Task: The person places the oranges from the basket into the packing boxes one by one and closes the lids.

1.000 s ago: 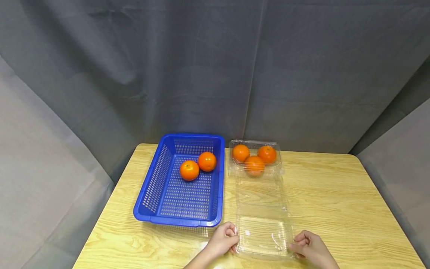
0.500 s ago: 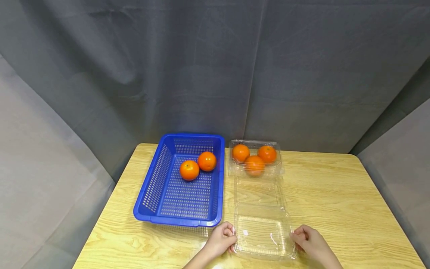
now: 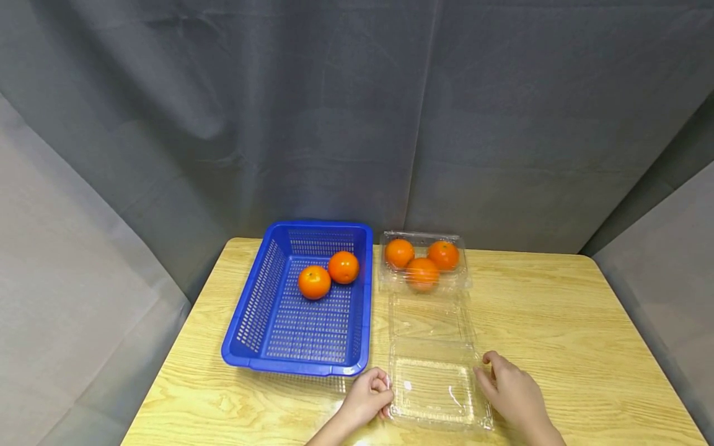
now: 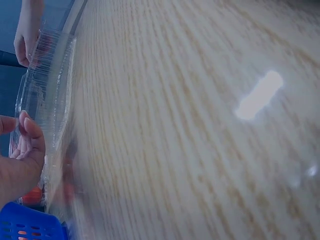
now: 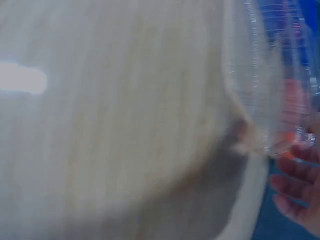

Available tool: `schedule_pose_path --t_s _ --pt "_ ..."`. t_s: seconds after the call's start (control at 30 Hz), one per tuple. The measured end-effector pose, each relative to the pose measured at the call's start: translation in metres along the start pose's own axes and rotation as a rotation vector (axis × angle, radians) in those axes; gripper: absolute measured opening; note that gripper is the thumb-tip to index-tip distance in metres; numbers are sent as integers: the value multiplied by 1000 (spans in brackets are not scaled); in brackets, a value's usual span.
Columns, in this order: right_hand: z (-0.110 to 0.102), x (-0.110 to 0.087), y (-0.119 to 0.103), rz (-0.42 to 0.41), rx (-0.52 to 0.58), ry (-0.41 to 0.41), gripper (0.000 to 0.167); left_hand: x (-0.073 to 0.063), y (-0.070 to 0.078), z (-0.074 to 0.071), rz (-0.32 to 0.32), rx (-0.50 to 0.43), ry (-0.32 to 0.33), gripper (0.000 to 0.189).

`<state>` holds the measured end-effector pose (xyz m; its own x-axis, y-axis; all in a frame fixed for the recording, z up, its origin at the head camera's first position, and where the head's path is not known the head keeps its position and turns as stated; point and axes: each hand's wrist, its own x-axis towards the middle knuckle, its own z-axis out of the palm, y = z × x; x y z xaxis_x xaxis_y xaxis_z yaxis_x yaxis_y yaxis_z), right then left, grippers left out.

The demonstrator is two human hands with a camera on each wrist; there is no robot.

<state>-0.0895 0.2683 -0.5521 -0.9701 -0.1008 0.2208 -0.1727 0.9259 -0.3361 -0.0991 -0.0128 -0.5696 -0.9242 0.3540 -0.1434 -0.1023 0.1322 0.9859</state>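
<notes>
Clear glossy plastic clamshell (image 3: 435,347); perforated blue plastic basket (image 3: 251,322); wood-grain table (image 3: 558,322), slight sheen.

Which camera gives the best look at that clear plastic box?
The head view: the whole open clear plastic clamshell box shows, with both halves. The left wrist view shows only its edge side-on; the right wrist view shows a blurred corner.

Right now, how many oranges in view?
5. Two lie in the blue plastic basket: round orange fruits at and. Three sit in the clear plastic clamshell's far half. None seem hidden.
</notes>
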Motion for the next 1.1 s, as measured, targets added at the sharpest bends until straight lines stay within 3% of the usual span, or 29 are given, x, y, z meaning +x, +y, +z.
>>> schedule_pose_path --t_s 0.13,0.37,0.47,0.57,0.77,0.9,1.0,1.1 --pt "8 -3 8 -45 -26 78 27 0 0 0 8 2 6 13" --pt "17 -6 17 -47 -18 68 28 -1 -1 0 17 13 24 14" --pt "19 -5 18 -39 -42 72 26 -1 -2 -1 37 84 46 16" --pt "19 -4 18 -38 -70 78 25 -3 -1 -2 102 215 81 20" --pt "18 -4 17 -41 -87 83 25 -12 9 -1 289 550 143 26" --pt "18 -4 17 -44 -89 91 25 -16 20 2 443 807 122 22" --pt "18 -4 17 -48 -86 93 24 -15 28 3 675 950 127 20" --pt "19 -4 17 -51 -81 93 24 -10 42 0 929 1041 192 18"
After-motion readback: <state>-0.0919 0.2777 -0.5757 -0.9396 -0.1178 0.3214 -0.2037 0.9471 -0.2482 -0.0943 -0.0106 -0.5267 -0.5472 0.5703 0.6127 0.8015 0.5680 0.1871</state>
